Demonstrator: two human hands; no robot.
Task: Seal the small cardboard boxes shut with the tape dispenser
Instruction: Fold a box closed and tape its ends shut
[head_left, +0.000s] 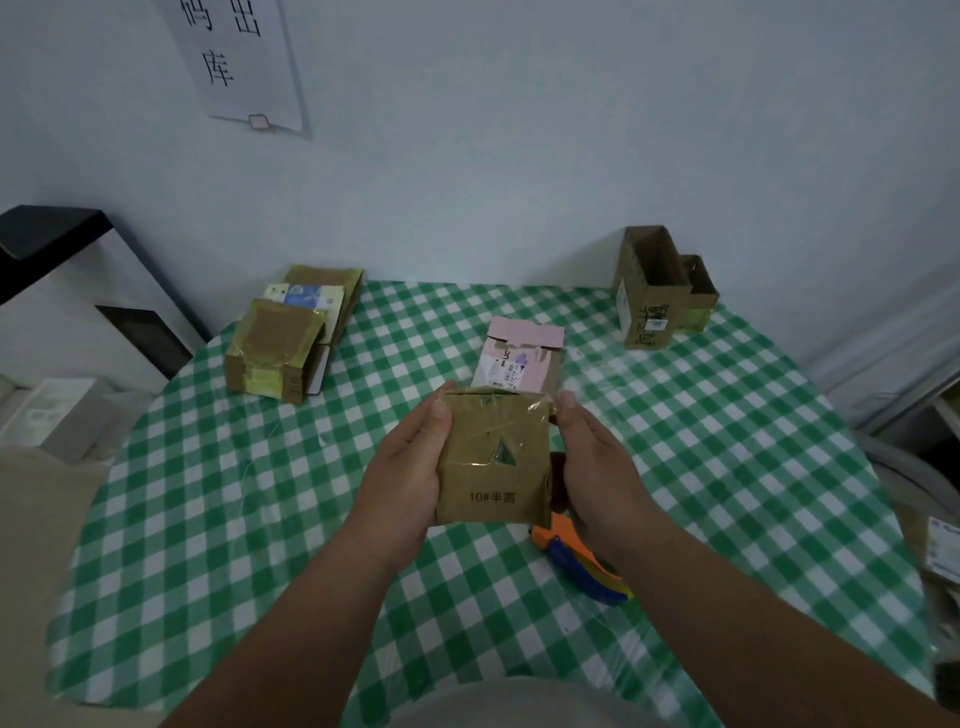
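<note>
Now left hand (410, 467) and right hand (597, 462) clasp the taped box (493, 457); dispenser (582, 561) lies at five o'clock.

two bare forearms, left hand (410, 467), right hand (597, 462), no sleeves visible, possibly light-coloured top
</note>
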